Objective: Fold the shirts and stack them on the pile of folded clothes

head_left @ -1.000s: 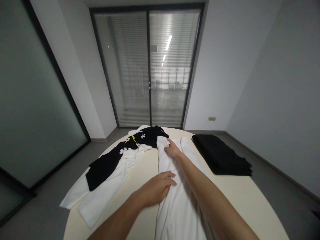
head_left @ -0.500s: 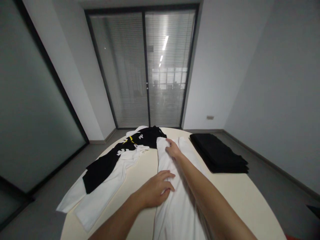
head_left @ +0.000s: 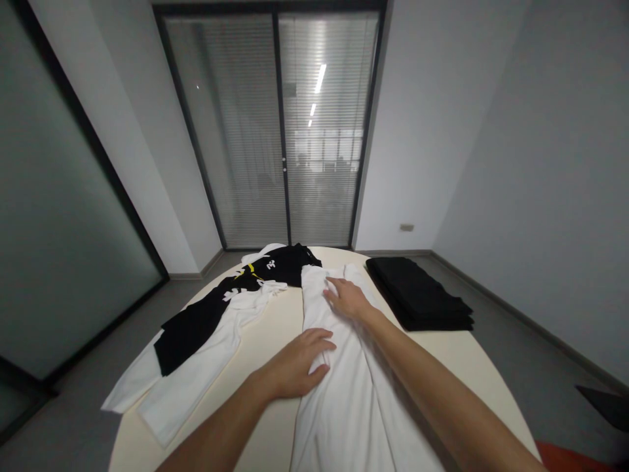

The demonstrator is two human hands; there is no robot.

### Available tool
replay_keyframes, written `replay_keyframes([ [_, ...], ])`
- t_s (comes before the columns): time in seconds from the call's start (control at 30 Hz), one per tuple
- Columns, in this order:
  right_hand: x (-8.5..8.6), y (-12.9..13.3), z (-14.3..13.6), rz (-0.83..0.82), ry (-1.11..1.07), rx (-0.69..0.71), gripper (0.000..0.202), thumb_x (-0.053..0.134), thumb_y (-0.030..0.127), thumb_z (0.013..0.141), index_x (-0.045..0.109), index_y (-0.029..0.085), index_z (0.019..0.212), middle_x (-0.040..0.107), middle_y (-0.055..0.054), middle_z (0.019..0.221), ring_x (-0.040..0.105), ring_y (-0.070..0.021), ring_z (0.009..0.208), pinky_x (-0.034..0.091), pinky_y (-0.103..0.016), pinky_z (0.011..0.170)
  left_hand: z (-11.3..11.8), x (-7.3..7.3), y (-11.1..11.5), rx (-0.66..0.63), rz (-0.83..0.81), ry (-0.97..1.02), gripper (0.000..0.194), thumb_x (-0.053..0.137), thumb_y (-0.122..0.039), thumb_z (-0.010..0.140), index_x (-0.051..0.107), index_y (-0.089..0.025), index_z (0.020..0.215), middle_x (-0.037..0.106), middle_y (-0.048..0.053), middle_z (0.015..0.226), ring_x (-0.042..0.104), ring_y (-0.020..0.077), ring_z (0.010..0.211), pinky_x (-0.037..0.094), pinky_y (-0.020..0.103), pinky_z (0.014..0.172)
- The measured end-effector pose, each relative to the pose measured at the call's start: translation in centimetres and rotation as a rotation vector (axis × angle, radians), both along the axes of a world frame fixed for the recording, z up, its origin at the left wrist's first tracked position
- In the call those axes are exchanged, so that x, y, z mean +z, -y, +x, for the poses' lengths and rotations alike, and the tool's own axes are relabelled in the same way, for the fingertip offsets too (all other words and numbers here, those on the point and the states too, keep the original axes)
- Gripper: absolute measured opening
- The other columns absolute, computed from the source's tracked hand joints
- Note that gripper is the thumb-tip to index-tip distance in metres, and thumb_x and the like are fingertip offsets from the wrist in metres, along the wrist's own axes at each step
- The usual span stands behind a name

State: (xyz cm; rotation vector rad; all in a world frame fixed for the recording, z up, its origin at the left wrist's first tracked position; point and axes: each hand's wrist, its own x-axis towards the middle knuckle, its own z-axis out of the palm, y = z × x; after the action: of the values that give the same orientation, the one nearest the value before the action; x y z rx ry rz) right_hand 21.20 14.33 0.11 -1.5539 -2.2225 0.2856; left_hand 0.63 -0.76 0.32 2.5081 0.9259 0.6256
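Note:
A white cloth garment lies lengthwise down the middle of the table, with long folds running toward me; its exact kind I cannot make out. My left hand rests on its left edge, fingers apart and stretched over the fabric. Farther up, my right hand lies on the upper part of the same garment, fingers spread and pointing left. Neither hand grips the cloth. My right forearm crosses over the garment's right side and hides part of it.
Black clothing with white and yellow prints lies spread on the left, overlapping white clothing. A stack of folded black cloth sits at the right. The pale table has a rounded edge. Glass doors stand beyond it.
My right hand has slid slightly toward me and to the right, its fingers now flatter. The garment's right part has spread a little wider. My head view has shifted slightly.

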Motion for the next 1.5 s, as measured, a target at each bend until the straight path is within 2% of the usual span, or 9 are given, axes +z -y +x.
replay_keyframes([
  [0.13, -1.0, 1.1, 0.2, -0.051, 0.182, 0.083, 0.063, 0.033, 0.062, 0.099, 0.03, 0.035, 0.156, 0.035, -0.009, 0.16, 0.03, -0.0364, 0.146, 0.02, -0.058, 0.115, 0.3, 0.0, 0.1, -0.002, 0.039, -0.037, 0.036, 0.054, -0.02, 0.091, 0.058, -0.019, 0.127, 0.054, 0.012, 0.142, 0.042, 0.0243, 0.137, 0.034, 0.042, 0.118],
  [0.23, -1.5, 1.1, -0.1, -0.089, 0.236, 0.071, 0.063, 0.027, 0.065, 0.098, 0.029, 0.039, 0.156, 0.028, -0.006, 0.164, 0.021, -0.0411, 0.149, 0.013, -0.062, 0.115, 0.4, -0.2, 0.1, 0.006, 0.062, -0.046, 0.036, 0.053, -0.019, 0.092, 0.059, -0.02, 0.127, 0.054, 0.011, 0.143, 0.043, 0.0238, 0.137, 0.035, 0.042, 0.117],
  [0.7, -2.0, -1.7, -0.2, -0.135, 0.264, -0.083, 0.067, 0.025, 0.067, 0.097, 0.029, 0.037, 0.156, 0.022, -0.001, 0.166, 0.013, -0.0396, 0.151, 0.009, -0.059, 0.117, -0.2, 0.3, -0.6, 0.128, 0.127, -0.064, 0.034, 0.045, -0.012, 0.095, 0.058, -0.022, 0.124, 0.06, 0.007, 0.131, 0.054, 0.0196, 0.123, 0.042, 0.036, 0.109],
  [0.8, -1.9, -2.3, -0.4, -0.125, 0.266, -0.11, 0.066, 0.026, 0.066, 0.097, 0.03, 0.037, 0.156, 0.024, -0.002, 0.165, 0.015, -0.0399, 0.15, 0.01, -0.059, 0.117, -0.4, 1.0, -0.5, 0.196, 0.133, -0.098, 0.029, 0.049, -0.016, 0.094, 0.058, -0.021, 0.121, 0.062, 0.006, 0.123, 0.056, 0.0206, 0.115, 0.045, 0.034, 0.102],
  [0.97, -1.5, -2.1, -0.3, -0.107, 0.263, -0.096, 0.064, 0.025, 0.063, 0.098, 0.032, 0.035, 0.155, 0.026, -0.003, 0.164, 0.018, -0.0395, 0.149, 0.01, -0.06, 0.117, -0.8, 3.7, 0.5, 0.307, 0.029, -0.278, 0.018, 0.065, -0.037, 0.084, 0.058, -0.022, 0.09, 0.067, 0.001, 0.09, 0.062, 0.0203, 0.084, 0.044, 0.029, 0.075],
  [1.1, -0.3, -0.4, -0.2, 0.041, 0.212, -0.025, 0.056, 0.031, 0.05, 0.102, 0.039, 0.028, 0.152, 0.034, -0.007, 0.16, 0.028, -0.0324, 0.145, 0.018, -0.051, 0.116, -1.2, 5.5, 1.6, 0.244, -0.184, -0.388, 0.027, 0.072, -0.042, 0.075, 0.057, -0.023, 0.087, 0.068, -0.002, 0.076, 0.063, 0.019, 0.071, 0.037, 0.026, 0.062],
  [1.2, 1.2, 1.6, -0.4, 0.108, 0.176, 0.045, 0.044, 0.038, 0.038, 0.101, 0.056, 0.02, 0.137, 0.056, -0.012, 0.14, 0.048, -0.026, 0.129, 0.032, -0.038, 0.107, -1.4, 6.2, 2.2, 0.187, -0.291, -0.381, 0.025, 0.072, -0.033, 0.07, 0.056, -0.024, 0.087, 0.07, -0.004, 0.073, 0.063, 0.0183, 0.069, 0.035, 0.025, 0.058],
  [1.3, 2.5, 4.4, -0.3, 0.059, 0.164, 0.137, 0.029, 0.045, 0.03, 0.097, 0.068, 0.018, 0.11, 0.07, -0.01, 0.107, 0.061, -0.0209, 0.098, 0.04, -0.029, 0.086, -1.6, 6.1, 2.4, 0.165, -0.367, -0.381, 0.027, 0.071, -0.028, 0.068, 0.057, -0.024, 0.091, 0.071, -0.005, 0.073, 0.065, 0.0176, 0.067, 0.035, 0.024, 0.056],
  [1.5, 3.9, 11.0, 0.1, -0.18, 0.105, 0.54, 0.013, 0.067, 0.031, 0.084, 0.071, 0.02, 0.089, 0.068, 0.001, 0.077, 0.056, -0.0119, 0.066, 0.036, -0.022, 0.062, -2.4, 5.5, 2.2, 0.178, -0.744, -0.368, 0.03, 0.071, -0.022, 0.065, 0.052, -0.023, 0.089, 0.069, -0.005, 0.064, 0.065, 0.0165, 0.055, 0.04, 0.022, 0.05],
])
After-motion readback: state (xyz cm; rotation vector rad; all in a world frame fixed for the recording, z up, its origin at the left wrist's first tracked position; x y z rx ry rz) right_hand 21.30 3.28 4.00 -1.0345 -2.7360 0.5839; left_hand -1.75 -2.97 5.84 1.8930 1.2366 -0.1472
